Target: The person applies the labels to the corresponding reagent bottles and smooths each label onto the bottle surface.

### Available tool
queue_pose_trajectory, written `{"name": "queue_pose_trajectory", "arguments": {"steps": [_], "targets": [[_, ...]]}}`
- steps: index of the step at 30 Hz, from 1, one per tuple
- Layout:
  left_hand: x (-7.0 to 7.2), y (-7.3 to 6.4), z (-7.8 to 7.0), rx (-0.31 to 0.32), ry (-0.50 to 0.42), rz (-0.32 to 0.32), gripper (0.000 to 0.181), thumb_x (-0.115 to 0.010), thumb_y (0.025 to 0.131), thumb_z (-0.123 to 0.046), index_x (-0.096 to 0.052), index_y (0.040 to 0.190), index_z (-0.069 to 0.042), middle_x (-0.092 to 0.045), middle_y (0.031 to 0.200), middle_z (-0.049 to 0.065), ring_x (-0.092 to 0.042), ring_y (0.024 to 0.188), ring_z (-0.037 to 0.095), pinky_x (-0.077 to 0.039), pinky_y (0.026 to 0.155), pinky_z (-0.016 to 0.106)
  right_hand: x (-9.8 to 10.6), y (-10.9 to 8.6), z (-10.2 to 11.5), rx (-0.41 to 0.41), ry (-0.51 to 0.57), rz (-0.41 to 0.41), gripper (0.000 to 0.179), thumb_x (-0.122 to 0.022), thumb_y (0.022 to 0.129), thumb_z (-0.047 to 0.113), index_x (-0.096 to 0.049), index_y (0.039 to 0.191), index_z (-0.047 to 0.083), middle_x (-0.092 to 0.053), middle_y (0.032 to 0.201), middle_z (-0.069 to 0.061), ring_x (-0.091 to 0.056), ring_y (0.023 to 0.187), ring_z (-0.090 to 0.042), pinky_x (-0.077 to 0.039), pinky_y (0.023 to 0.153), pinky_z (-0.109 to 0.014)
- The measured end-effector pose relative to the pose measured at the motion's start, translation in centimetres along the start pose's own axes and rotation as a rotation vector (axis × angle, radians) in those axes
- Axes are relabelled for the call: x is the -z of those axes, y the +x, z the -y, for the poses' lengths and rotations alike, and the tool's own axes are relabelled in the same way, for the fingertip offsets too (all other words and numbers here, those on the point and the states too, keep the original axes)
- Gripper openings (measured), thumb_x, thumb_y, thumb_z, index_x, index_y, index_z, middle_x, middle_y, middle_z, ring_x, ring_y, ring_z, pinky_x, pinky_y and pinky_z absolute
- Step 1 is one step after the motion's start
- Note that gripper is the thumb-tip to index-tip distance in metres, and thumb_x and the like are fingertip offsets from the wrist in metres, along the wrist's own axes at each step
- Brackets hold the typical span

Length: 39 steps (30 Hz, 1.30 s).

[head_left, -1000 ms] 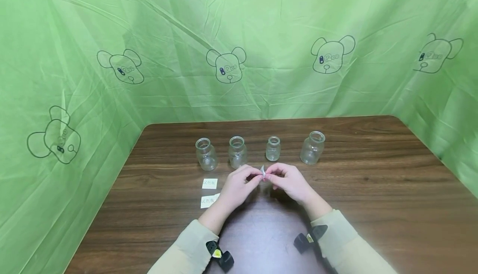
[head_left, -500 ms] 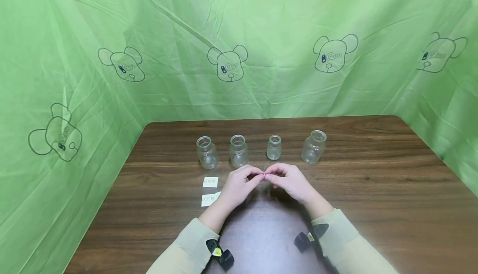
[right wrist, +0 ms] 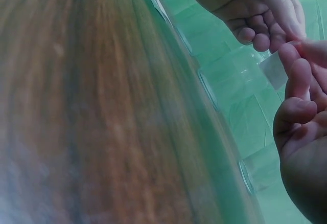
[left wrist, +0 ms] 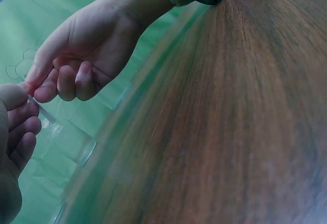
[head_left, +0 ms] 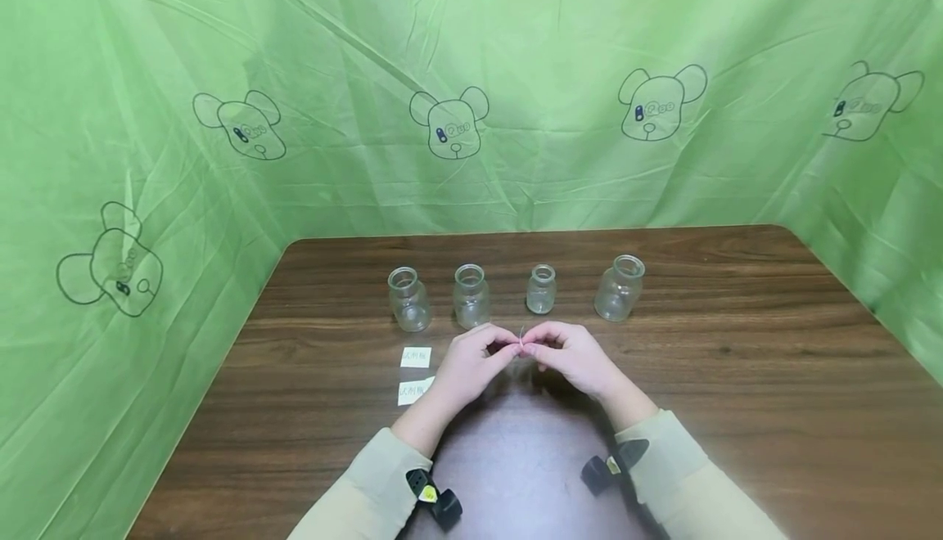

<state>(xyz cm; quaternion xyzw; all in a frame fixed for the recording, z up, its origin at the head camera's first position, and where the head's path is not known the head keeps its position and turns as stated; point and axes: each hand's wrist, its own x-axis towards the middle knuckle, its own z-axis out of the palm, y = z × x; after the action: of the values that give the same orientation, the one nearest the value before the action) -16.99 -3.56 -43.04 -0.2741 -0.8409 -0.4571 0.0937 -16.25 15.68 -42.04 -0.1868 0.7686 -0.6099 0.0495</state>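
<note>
In the head view, my left hand (head_left: 473,362) and right hand (head_left: 578,362) meet fingertip to fingertip over the table. Between thumb and forefinger, each pinches a small white paper label (right wrist: 274,72). From the head it shows only as a thin upright edge; in the right wrist view its pale square face hangs below the fingertips. The other fingers of both hands curl inward. Just beyond the hands stand a small glass bottle (head_left: 541,290) and a larger glass bottle (head_left: 471,294), the latter's base partly behind my left hand.
More clear glass bottles without lids stand at the row's ends, one at left (head_left: 409,301) and one at right (head_left: 619,290). Printed white labels lie left of my left hand, an upper label (head_left: 416,357) and a lower label (head_left: 411,393). Green cloth (head_left: 516,188) hangs behind the table.
The label between the fingers has turned from a slanted, partly visible face to edge-on in the head view. Both hands stay in nearly the same place.
</note>
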Motion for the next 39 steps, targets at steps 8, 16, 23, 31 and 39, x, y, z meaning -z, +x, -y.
{"name": "queue_pose_trajectory", "arguments": {"steps": [8,16,23,31,39], "targets": [[-0.1,-0.1,-0.2,-0.016,0.002,-0.007,0.009,-0.067,0.087,-0.025,-0.071,0.090,-0.017,-0.064,0.084,-0.011,-0.057,0.078,0.002,-0.047,0.069,0.023,0.1,0.1,-1.2,0.037,0.012,0.023,0.008,-0.060,0.089,0.003,-0.063,0.091,-0.005,-0.064,0.083,-0.023,-0.058,0.066,-0.015,-0.050,0.061,-0.026],[-0.5,-0.1,0.0,-0.003,-0.039,0.004,0.010,-0.069,0.086,-0.024,-0.072,0.091,-0.016,-0.067,0.085,-0.010,-0.060,0.081,0.004,-0.049,0.071,0.023,0.0,-0.1,-1.4,0.101,-0.021,0.035,0.005,-0.057,0.090,0.002,-0.059,0.089,-0.002,-0.059,0.078,-0.020,-0.056,0.062,-0.010,-0.049,0.060,-0.026],[-0.6,-0.1,0.1,-0.023,-0.040,-0.013,0.009,-0.072,0.083,-0.019,-0.069,0.089,-0.013,-0.065,0.083,-0.007,-0.059,0.076,0.005,-0.049,0.068,0.023,-0.1,0.0,-1.2,0.082,0.015,0.011,0.007,-0.058,0.088,0.000,-0.061,0.092,-0.006,-0.061,0.080,-0.020,-0.057,0.062,-0.012,-0.048,0.060,-0.026],[-0.3,-0.2,0.0,-0.077,-0.031,0.020,0.010,-0.069,0.085,-0.017,-0.071,0.094,-0.013,-0.067,0.088,-0.006,-0.059,0.082,0.004,-0.050,0.070,0.025,-0.1,0.0,-1.0,0.067,0.023,-0.005,0.008,-0.060,0.087,0.001,-0.059,0.089,-0.007,-0.060,0.073,-0.019,-0.058,0.062,-0.016,-0.046,0.055,-0.025],[-0.5,-0.2,0.0,-0.046,-0.041,-0.005,0.008,-0.068,0.086,-0.017,-0.071,0.092,-0.012,-0.067,0.087,-0.005,-0.059,0.081,0.004,-0.049,0.071,0.023,-0.2,-0.1,-0.3,0.076,-0.022,0.014,0.004,-0.058,0.085,-0.009,-0.058,0.089,-0.008,-0.058,0.073,-0.026,-0.059,0.065,-0.031,-0.049,0.061,-0.026]]}}
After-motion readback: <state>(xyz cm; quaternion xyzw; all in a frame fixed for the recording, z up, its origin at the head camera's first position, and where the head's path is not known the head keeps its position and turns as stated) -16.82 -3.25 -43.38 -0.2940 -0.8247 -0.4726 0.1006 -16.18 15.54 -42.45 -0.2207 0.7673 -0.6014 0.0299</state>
